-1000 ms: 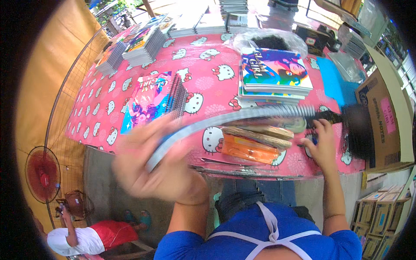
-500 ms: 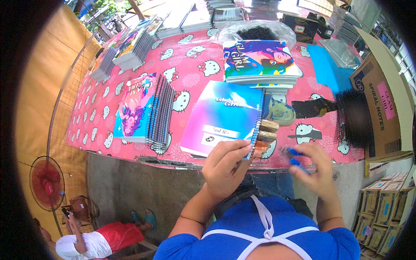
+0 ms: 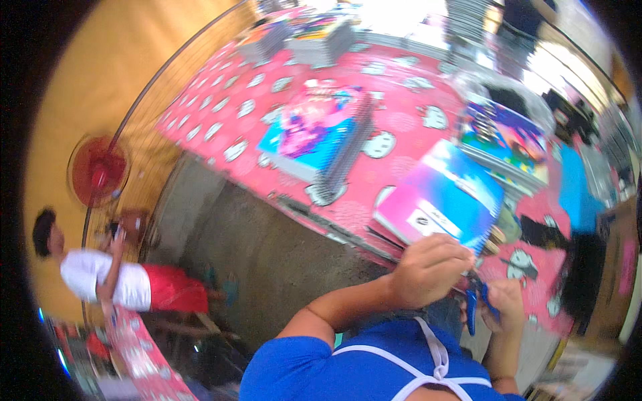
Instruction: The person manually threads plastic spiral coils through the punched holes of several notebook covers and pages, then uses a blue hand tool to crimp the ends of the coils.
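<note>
Half a second ago the view faced the table [image 3: 221, 170] squarely; now it has swung round and blurs, so the table's near edge slants from 10 o'clock down to 4 o'clock. The pink-and-blue notebook [image 3: 441, 194], spiral-bound, lay flat just right of centre then; it now shows at 3 o'clock, turned clockwise, its coil edge toward 4 o'clock. The left hand [image 3: 431, 271] keeps to that notebook's near coil corner, at 4 o'clock, fingers pressed together and pinching the corner; its thumb is hidden. The clearest change is in the right hand [image 3: 506, 304], farther out at 4 o'clock: in the last frame it stood apart from the notebook, and now it has come in close beside the left hand. Its fingers are curled around the blue-handled tool [image 3: 471, 311], whose handles stand a little apart; the tool's head is at the coil corner, though blur leaves it impossible to tell whether it bites on the wire. A second ago the left hand held a blurred notebook up edge-on above the table. The pink-covered stack [image 3: 314, 134] has shifted from 10 o'clock to 12, and the red fan [image 3: 99, 172] from past 8 o'clock up to 9.
</note>
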A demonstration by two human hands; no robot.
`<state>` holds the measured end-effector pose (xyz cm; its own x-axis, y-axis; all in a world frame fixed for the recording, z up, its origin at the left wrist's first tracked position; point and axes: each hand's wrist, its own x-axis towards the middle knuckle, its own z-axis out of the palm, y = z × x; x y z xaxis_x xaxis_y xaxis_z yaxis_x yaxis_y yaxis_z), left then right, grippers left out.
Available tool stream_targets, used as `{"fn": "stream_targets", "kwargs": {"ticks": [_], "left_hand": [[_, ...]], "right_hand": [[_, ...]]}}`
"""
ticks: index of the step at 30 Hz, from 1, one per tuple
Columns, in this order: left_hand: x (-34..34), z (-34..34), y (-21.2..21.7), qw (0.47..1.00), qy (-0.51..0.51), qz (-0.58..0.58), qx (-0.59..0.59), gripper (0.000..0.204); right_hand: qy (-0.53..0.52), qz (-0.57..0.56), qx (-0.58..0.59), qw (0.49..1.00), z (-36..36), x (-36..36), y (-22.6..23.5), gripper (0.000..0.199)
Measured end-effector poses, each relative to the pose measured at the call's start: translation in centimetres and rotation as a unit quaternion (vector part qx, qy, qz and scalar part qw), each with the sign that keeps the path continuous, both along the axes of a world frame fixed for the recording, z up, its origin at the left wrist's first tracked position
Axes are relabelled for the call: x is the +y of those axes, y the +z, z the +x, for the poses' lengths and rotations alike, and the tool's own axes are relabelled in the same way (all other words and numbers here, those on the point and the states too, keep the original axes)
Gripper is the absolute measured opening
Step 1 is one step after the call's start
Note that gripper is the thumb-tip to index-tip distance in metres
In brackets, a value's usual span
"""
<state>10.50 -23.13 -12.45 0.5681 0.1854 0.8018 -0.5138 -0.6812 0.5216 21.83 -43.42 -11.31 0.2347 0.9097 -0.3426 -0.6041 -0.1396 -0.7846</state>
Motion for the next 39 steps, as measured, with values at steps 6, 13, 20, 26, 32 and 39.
{"fn": "stream_targets", "kwargs": {"ticks": [6,13,20,26,32,39], "left_hand": [[3.1,-1.2,2.3,0.969,0.186,-0.156,0.040,0.025],[20.8,-6.1,4.2,0.831,0.384,-0.302,-0.267,0.021],[25.4,-7.5,-1.6,0.790,0.482,-0.363,-0.110,0.017],[26.9,-6.9,-4.0,0.800,0.453,-0.361,-0.157,0.020],[30.7,-9.0,-6.4,0.813,0.392,-0.395,-0.171,0.016],[27.8,-8.2,-3.3,0.811,0.356,-0.448,-0.124,0.015]], "right_hand": [[-0.187,0.028,-0.441,0.877,-1.1,0.0,0.4,0.050],[-0.335,-0.099,-0.616,0.706,4.1,-2.7,0.8,0.037],[-0.267,-0.203,-0.702,0.629,11.4,-8.9,-9.2,0.036],[-0.242,-0.303,-0.717,0.579,6.8,-5.8,-7.4,0.037],[-0.233,-0.300,-0.705,0.599,7.4,-5.9,-5.7,0.045],[-0.329,-0.190,-0.671,0.637,17.3,0.8,-1.9,0.043]]}}
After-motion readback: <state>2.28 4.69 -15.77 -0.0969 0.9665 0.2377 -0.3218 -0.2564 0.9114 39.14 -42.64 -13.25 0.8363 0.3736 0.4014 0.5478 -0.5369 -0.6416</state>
